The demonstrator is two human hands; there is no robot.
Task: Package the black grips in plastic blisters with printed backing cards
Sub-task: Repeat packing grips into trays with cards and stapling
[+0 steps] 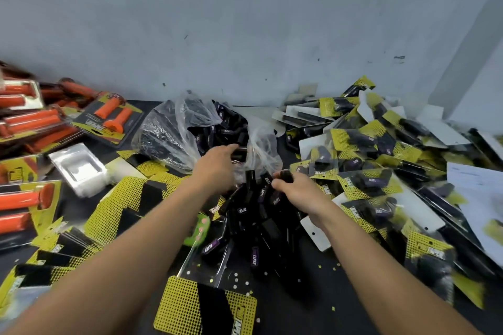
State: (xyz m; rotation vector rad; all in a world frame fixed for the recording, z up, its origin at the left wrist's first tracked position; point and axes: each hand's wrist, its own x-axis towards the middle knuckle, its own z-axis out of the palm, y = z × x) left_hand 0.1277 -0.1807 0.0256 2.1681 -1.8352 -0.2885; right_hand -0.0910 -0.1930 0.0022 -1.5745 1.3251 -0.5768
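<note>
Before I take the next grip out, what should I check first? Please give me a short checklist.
1. Right hand holds a black grip: ok.
2. Left hand has a firm hold at the plastic bag: cannot tell.
3. Empty blisters in view: ok, stack on the left.
4. Backing card ready: ok, one lies nearest.
5. Free spot for assembling: not ok, loose grips cover the centre.

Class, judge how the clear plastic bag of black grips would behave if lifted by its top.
Probably floppy: the clear plastic bag is thin and crumpled. Likely to sag, since many black grips fill it. Its open mouth may spill some.
</note>
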